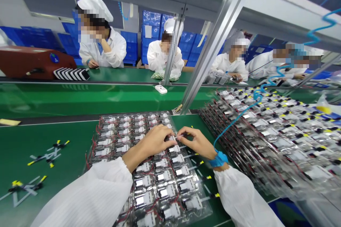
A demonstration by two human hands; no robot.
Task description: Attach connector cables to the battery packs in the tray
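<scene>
A clear plastic tray (125, 181) on the green bench holds rows of small white-and-black modules with red wires. Over its right edge, my left hand (157, 139) bends its thumb and fingers round a spot on a module; what lies between them is hidden. Fingertips of my right hand (197, 142) pinch a thin strip with a yellow tip, almost touching the left fingertips. Below, several similar yellow-tipped strips (206, 177) stick out from the modules in the rightmost column. A blue wrist strap (218, 159) circles my right wrist.
Tall stacked trays of modules (266, 124) stand at right, crossed by a coiled blue cord (234, 118). Loose yellow-tipped strips (49, 156) lie at left. A metal post (210, 42) rises behind the tray. Several co-workers in white sit across the green line (80, 99).
</scene>
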